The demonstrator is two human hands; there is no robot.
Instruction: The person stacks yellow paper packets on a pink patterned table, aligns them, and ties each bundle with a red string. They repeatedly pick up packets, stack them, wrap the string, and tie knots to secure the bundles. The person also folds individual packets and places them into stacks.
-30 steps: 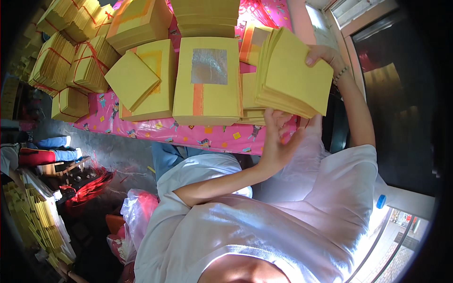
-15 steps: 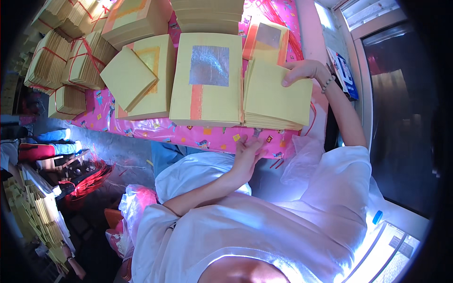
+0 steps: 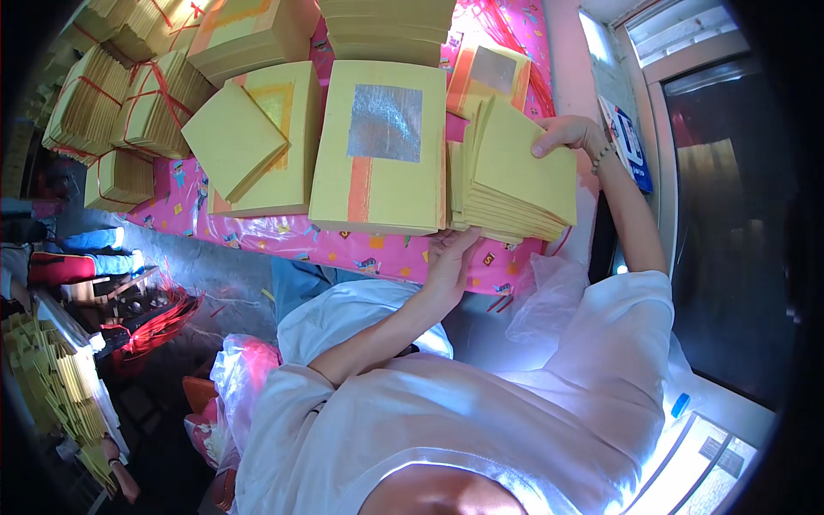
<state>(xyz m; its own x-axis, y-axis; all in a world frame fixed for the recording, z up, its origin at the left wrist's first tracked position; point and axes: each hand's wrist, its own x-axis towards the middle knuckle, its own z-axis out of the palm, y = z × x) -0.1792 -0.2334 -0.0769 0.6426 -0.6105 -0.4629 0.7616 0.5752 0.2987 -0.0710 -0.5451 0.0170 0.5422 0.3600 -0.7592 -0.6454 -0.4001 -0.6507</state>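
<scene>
The fanned stack of yellow sheets (image 3: pixel 519 176) is located at the front edge of the pink-patterned worktop (image 3: pixel 395 257), just right of the yellow block (image 3: pixel 402 193) bearing a silver patch (image 3: pixel 385 124). Its right edge is pinched by the right hand (image 3: pixel 571 136), with the thumb placed on the top sheet and the other fingers hidden beneath. The left hand (image 3: pixel 451 251) is positioned at the stack's near left corner, fingers bent; whether any sheet is pinched there cannot be told.

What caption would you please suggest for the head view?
Right hand grips fanned yellow sheets, left hand at their near edge.
</scene>
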